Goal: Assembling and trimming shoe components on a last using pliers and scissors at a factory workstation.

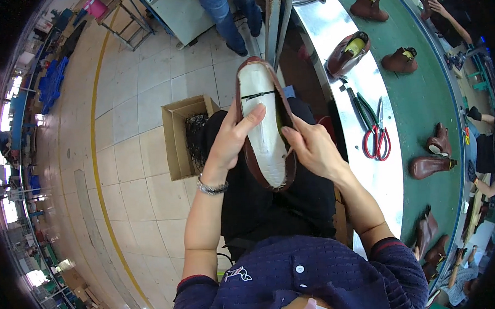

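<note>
Holding a dark brown leather shoe (265, 145) above black-trousered thighs (310, 207), turned to show its long pale sole board (267, 162), crossed toward the far end by a thin black strap (257, 94). Wrapping the left hand (228, 139) firmly around the shoe's left side, with fingers curled mostly out of sight and thumb laid flat on the board. Gripping the right rim between bent fingers and thumb of the right hand (316, 148); unable to tell the exact position of the hidden fingertips.

Just left of the thighs: an open brown cardboard box (174, 152), containing tangled black material (196, 136). At the right: a shiny metal bench (390, 187), bearing 1 pair of red-handled scissors (375, 129), 1 green-handled tool (367, 108) just beside, and farther up 1 brown leather boot (340, 63). Beyond: a flat green surface (422, 97), carrying at least 6 brown leather shoes and boots (400, 63).
</note>
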A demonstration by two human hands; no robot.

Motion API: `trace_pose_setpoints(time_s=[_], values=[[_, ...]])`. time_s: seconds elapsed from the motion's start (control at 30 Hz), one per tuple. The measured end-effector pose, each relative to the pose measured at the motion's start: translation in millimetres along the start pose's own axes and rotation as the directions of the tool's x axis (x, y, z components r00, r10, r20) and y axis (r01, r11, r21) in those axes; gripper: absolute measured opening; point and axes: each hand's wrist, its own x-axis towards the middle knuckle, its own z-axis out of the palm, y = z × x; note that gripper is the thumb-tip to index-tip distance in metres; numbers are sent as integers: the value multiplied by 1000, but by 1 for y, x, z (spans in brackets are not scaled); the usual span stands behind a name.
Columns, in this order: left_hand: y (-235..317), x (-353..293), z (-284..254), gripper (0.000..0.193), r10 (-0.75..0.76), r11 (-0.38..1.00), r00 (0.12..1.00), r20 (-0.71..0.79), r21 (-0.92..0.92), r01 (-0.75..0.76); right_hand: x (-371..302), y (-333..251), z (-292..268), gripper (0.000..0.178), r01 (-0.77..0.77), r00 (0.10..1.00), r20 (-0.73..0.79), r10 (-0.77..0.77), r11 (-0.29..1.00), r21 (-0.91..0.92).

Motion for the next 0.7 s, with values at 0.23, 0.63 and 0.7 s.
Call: trace_pose_setpoints(time_s=[0.23,0.63,0.7], values=[[19,14,15,81,143,915,990,-4,382,-131,-5,21,10,28,-72,990,-99,95,973,220],[14,-39,18,25,578,313,815,40,911,-267,-21,12,-13,18,-126,992,17,128,937,326],[15,-45,4,30,454,470,882,123,808,-355,-26,13,-21,17,-106,994,32,101,937,334]])
